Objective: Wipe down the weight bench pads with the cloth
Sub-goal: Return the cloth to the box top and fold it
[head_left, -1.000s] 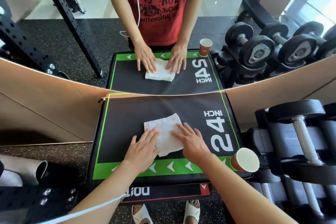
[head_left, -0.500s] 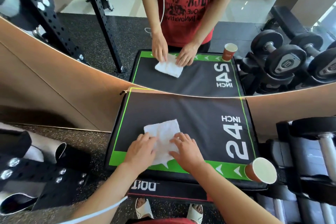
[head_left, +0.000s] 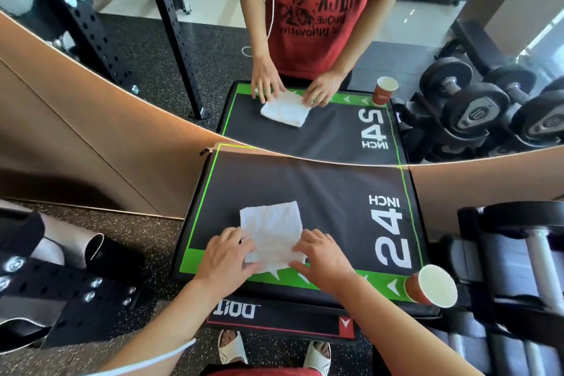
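A white folded cloth (head_left: 271, 230) lies on a black pad (head_left: 329, 192) with a green border and "24 INCH" printed in white. My left hand (head_left: 227, 256) rests on the cloth's near left edge, fingers flat and spread. My right hand (head_left: 320, 256) presses on the cloth's near right edge, fingers also flat. Both hands sit by the pad's green front strip. A mirror behind the pad repeats the cloth and both hands.
A red paper cup (head_left: 432, 285) stands on the pad's near right corner. Dumbbells on a rack (head_left: 518, 253) fill the right side. A black perforated steel frame (head_left: 45, 293) and a rolled mat (head_left: 76, 244) lie at left. A second pad (head_left: 280, 319) sits below.
The cloth and both hands have slid toward the pad's near edge and to the left. My hands have moved apart to the cloth's two side edges.
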Demonstrator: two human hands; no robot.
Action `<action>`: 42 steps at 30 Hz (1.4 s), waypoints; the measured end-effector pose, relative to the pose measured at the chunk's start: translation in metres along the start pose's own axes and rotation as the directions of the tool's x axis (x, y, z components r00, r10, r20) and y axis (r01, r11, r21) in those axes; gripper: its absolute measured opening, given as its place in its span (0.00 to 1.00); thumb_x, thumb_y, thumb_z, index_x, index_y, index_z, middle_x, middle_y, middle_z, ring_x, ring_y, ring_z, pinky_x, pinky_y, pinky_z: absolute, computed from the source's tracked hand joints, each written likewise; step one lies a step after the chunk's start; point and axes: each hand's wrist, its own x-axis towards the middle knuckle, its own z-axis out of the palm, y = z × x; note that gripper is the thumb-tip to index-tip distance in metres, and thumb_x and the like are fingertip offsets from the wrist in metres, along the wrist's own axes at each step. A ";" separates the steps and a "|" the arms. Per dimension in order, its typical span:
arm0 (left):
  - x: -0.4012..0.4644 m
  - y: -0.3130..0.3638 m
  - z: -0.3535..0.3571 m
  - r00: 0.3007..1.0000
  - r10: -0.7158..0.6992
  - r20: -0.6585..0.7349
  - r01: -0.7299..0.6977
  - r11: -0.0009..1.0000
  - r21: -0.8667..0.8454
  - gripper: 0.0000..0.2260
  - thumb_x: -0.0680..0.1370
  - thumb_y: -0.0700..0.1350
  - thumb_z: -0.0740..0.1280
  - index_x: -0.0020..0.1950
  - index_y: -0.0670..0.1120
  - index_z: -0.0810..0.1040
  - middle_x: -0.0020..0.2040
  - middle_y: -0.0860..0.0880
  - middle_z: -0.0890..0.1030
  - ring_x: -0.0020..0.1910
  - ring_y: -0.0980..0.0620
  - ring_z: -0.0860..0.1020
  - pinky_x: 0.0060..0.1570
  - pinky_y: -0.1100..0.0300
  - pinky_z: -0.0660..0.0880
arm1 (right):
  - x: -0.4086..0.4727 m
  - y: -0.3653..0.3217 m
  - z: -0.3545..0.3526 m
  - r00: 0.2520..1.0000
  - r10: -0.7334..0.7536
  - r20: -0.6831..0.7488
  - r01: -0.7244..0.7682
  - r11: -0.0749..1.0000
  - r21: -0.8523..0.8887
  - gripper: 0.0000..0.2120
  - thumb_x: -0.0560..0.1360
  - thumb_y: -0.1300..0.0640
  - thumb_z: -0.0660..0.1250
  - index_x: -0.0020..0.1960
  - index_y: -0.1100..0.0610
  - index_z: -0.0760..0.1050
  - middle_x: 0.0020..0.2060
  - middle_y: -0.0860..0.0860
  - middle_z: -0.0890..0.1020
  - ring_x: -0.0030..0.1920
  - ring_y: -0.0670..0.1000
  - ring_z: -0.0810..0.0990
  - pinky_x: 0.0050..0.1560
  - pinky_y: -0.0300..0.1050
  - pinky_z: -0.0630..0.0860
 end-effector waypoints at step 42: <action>0.030 -0.071 0.010 0.964 0.156 0.215 -0.147 0.987 -0.058 0.33 0.78 0.74 0.56 0.81 0.73 0.50 0.84 0.67 0.41 0.81 0.64 0.36 0.82 0.42 0.46 | 0.043 -0.009 0.003 0.983 -0.067 0.169 0.068 0.998 -0.002 0.30 0.84 0.39 0.59 0.83 0.39 0.53 0.83 0.38 0.48 0.84 0.46 0.43 0.81 0.54 0.45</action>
